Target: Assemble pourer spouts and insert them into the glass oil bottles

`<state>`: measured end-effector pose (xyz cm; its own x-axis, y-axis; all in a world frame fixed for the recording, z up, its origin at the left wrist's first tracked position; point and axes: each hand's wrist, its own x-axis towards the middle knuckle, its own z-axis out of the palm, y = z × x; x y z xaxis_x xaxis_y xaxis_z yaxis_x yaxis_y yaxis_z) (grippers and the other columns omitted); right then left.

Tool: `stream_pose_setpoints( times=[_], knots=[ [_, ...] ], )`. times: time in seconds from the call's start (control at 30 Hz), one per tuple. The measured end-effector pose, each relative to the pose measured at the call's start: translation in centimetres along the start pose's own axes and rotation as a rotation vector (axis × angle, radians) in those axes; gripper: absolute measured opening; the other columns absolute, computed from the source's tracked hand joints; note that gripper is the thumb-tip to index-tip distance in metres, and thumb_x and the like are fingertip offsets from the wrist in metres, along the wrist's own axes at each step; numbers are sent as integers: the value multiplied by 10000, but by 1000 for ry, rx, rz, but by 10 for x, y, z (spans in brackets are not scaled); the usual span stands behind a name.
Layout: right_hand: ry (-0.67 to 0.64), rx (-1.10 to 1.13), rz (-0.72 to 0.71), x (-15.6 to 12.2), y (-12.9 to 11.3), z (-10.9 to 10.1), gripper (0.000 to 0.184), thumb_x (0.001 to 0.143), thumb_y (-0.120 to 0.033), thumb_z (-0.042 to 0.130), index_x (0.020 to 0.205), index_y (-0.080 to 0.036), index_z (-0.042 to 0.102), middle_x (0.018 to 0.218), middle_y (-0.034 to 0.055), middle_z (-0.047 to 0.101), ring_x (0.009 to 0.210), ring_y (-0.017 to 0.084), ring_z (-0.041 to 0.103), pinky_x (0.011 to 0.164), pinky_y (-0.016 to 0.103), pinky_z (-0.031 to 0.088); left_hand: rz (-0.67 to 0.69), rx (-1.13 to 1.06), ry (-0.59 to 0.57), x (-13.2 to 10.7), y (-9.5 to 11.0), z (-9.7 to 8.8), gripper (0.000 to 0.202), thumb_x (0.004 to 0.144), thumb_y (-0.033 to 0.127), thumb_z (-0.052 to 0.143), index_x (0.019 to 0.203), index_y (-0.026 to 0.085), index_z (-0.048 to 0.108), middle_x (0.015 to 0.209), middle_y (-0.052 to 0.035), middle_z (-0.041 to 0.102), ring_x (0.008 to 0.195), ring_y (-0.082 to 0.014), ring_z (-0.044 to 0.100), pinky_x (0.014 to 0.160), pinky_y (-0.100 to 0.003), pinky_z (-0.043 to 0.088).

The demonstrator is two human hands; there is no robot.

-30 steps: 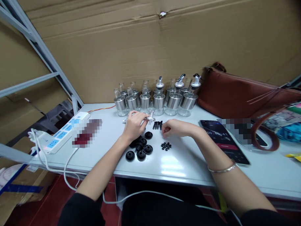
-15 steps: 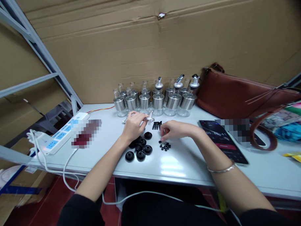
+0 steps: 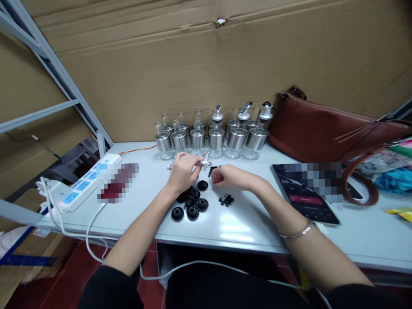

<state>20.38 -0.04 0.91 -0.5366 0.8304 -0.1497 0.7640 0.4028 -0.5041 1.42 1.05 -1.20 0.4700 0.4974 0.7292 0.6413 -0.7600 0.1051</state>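
My left hand is closed round a small metal pourer spout, held just above the white table. My right hand sits beside it with fingers pinched together near the spout; what they hold is too small to make out. Under my left hand lie several black rubber stoppers. A little heap of tiny black rings lies below my right hand. Short black tubes are partly hidden behind my right fingers.
A row of glass bottles with steel collars stands at the back, three with pourers fitted. A brown leather bag lies right, a phone in front of it. A white power strip lies at the left edge.
My right hand dipped to the heap of black rings, then moved up and left toward the spout in my left hand. My left hand has stayed put.
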Motion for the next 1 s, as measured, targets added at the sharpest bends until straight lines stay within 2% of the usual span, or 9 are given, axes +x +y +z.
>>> stream_pose_setpoints(
  times=[0.17, 0.3, 0.37, 0.47, 0.57, 0.63, 0.73, 1.0],
  knots=[
    [34, 4, 17, 0, 5, 0, 78, 690, -126, 600, 633, -173, 625, 614, 6, 621, 591, 143, 539, 577, 246, 389, -18, 4, -32, 0, 1, -1, 175, 905, 178, 417, 895, 172, 592, 782, -26, 687, 726, -164, 612, 818, -337, 391],
    [143, 24, -13, 2, 3, -3, 83, 733, -114, 567, 718, -155, 637, 669, 16, 635, 632, 139, 549, 624, 250, 403, -26, -2, -48, 0, 1, -1, 178, 909, 186, 415, 900, 175, 593, 796, -30, 692, 740, -168, 614, 817, -338, 393],
    [304, 82, -63, 3, 1, -6, 109, 781, -146, 540, 794, -154, 649, 729, 29, 653, 676, 145, 569, 661, 260, 422, -14, -13, -53, 0, 1, -1, 176, 914, 192, 418, 900, 173, 593, 813, -31, 698, 752, -170, 616, 820, -338, 392],
    [627, 196, -172, 3, -2, -8, 161, 820, -182, 508, 842, -162, 667, 812, 55, 665, 745, 163, 590, 701, 286, 451, 6, -36, -52, 0, 1, -1, 169, 920, 195, 427, 902, 170, 593, 849, -32, 708, 782, -173, 621, 821, -340, 391],
    [808, 318, -255, 2, -4, -9, 164, 826, -212, 515, 838, -182, 676, 849, 57, 670, 776, 169, 603, 715, 303, 476, -5, -50, -61, 0, 1, -1, 168, 923, 191, 428, 914, 172, 594, 880, -33, 713, 810, -175, 626, 831, -346, 389],
    [843, 417, -291, 2, -5, -8, 151, 818, -237, 538, 840, -194, 681, 869, 49, 679, 797, 170, 616, 737, 312, 492, -20, -50, -82, 0, 1, -1, 174, 924, 187, 423, 922, 175, 596, 894, -34, 714, 823, -175, 628, 838, -347, 390],
    [817, 516, -317, 2, -6, -7, 150, 796, -259, 570, 845, -196, 697, 882, 45, 689, 829, 175, 629, 763, 324, 504, -26, -43, -100, 0, 1, 0, 181, 925, 185, 417, 929, 175, 598, 900, -38, 714, 836, -176, 631, 841, -345, 394],
    [783, 581, -327, 1, -10, -7, 163, 779, -247, 582, 833, -204, 729, 884, 42, 710, 853, 172, 640, 773, 322, 507, 32, -37, -44, -1, 0, 1, 170, 925, 192, 429, 928, 164, 596, 877, -40, 714, 810, -176, 634, 823, -340, 404]
  ],
)
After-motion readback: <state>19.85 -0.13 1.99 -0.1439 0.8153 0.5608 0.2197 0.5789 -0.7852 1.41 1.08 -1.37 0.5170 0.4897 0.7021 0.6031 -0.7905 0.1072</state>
